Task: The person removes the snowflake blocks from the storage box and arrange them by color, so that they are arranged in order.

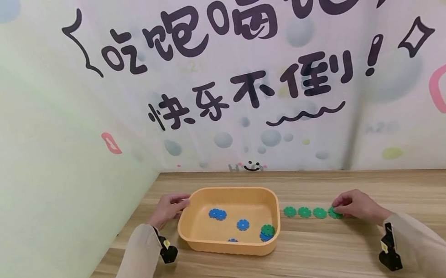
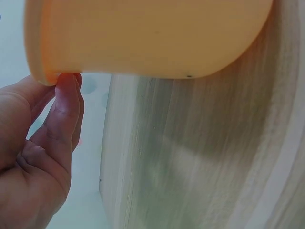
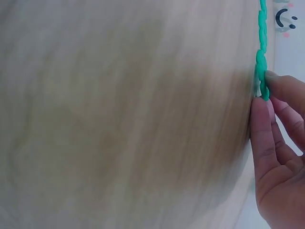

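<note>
L hand (image 1: 170, 208) rests fingertips on the orange tray's (image 1: 229, 250) left rim, prob. to keep it from sliding. R hand (image 1: 356, 205) pinches the end green disc (image 1: 334, 213) of a 4-disc row on the table (image 1: 323, 260) right of the tray. More blue & green discs (image 1: 243, 224) lie inside the tray.

The table (image 1: 327, 255), across the lower part of the frame, looks like pale wood with a fine straight grain and a smooth matt finish. The tub (image 1: 202, 247) at lower centre seems smooth orange plastic with a soft sheen. The small green discs (image 1: 304, 212) and blue discs (image 1: 243, 224) look like matt moulded plastic. The backdrop (image 1: 40, 132) above appears to be printed cloth, slightly creased. The sleeves (image 1: 429, 244) at the bottom corners look like soft beige fabric.
</note>
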The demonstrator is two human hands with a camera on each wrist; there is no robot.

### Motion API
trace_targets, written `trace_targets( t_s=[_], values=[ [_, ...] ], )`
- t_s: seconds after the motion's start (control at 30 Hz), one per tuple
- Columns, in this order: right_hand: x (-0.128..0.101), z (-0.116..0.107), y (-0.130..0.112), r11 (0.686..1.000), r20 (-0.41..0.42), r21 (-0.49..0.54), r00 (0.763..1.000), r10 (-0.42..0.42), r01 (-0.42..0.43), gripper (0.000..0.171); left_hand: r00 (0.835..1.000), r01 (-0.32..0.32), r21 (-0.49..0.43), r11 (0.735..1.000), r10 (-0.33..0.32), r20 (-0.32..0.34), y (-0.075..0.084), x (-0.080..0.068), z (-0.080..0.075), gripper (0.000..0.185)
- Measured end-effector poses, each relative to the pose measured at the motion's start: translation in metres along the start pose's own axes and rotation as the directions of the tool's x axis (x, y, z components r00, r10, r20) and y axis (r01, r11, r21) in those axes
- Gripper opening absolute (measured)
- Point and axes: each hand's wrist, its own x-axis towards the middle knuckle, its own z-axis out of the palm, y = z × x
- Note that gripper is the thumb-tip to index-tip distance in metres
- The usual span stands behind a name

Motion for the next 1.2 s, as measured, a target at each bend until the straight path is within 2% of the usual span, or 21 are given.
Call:
trace_targets(
  t_s=[0.53,0.7,0.87,1.2],
  values=[
    [0.001,-0.006,-0.002,1.000,0.015,0.021,1.000,-0.009,0.009,0.018,1.000,-0.008,-0.019,1.000,0.009,0.006,-0.002,0.000,0.000,0.036],
    [0.003,-0.013,-0.009,0.996,0.029,0.072,0.998,-0.051,0.049,0.030,1.000,-0.009,-0.026,1.000,0.009,0.002,-0.003,0.001,0.000,0.036],
    [0.005,-0.011,-0.034,0.985,0.057,0.155,0.995,-0.084,0.074,0.040,1.000,-0.002,-0.036,0.999,0.003,0.001,-0.004,0.001,-0.001,0.036],
    [0.013,0.029,-0.107,0.970,0.161,0.184,0.969,-0.188,0.157,0.028,1.000,0.012,-0.022,1.000,-0.012,0.005,0.000,0.001,-0.001,0.037]
  ],
)
